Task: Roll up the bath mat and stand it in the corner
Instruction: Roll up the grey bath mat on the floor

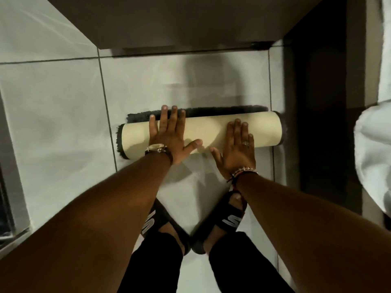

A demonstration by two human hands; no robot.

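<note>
- The left hand (169,136) lay flat, palm down, on the rolled bath mat with cream backing outside and dark grey pile at its ends (207,132); its fingers (164,119) were straight and spread, their tips reaching over the far side of the roll onto the dark pile, the thumb splayed towards the middle.
- The right hand (238,149) was also flat and open on the roll, fingers slightly apart and pointing away from the person, thumb stretched towards the left thumb; neither hand was closed around anything.
- The roll lay on its side across the pale grey tiled floor (63,115), with a narrow strip of unrolled dark pile (222,111) showing along its far edge.
- A gold wristwatch (156,148) sat on the left wrist and a beaded bracelet (243,172) on the right.
- Two black slide sandals with white lettering (230,220) stood on the tiles just behind the roll.
- A brown wall base (179,28) ran beyond the roll, a dark vertical panel (317,102) stood to its right, and white fabric (372,155) hung at the right edge.
</note>
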